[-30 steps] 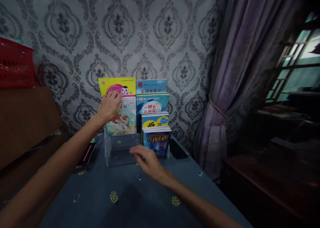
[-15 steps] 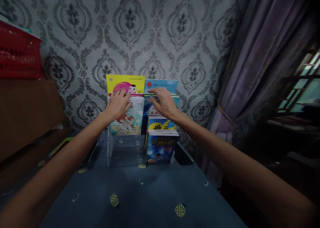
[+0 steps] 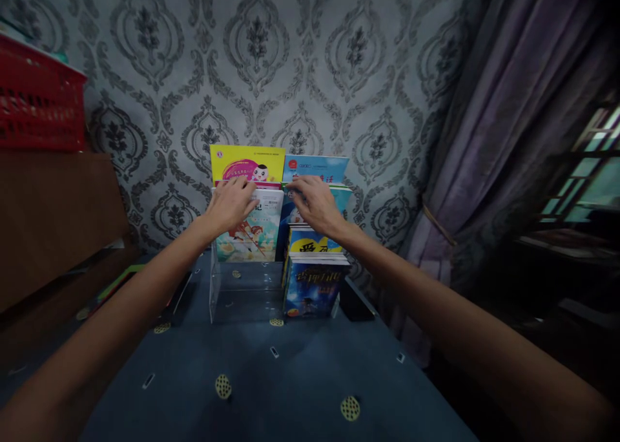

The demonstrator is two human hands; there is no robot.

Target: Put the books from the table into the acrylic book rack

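My left hand [image 3: 233,203] lies over the top edge of a white-covered picture book [image 3: 252,235] in a clear stepped book rack [image 3: 247,303]. Its fingers reach over the top and the thumb stands apart at the front. My right hand [image 3: 317,203] rests along the top of a teal and dark-blue book [image 3: 343,198] in the column beside it, fingers apart. Behind them stand a yellow book [image 3: 247,154] and a light-blue book [image 3: 317,165]. Lower on the right step are a yellow and blue book [image 3: 310,240] and a dark-blue book [image 3: 312,290] at the front.
The rack stands on a dark-blue patterned tablecloth [image 3: 285,384] against a wallpapered wall [image 3: 310,61]. A dark flat object [image 3: 356,303] lies right of the rack. At left are a red basket [image 3: 41,103] and a brown box [image 3: 53,216]. A purple curtain [image 3: 465,170] hangs at right.
My right hand has lowered a little onto the tops of the books, uncovering more of the light-blue cover. The left hand stays over the white book. The view has shifted slightly.
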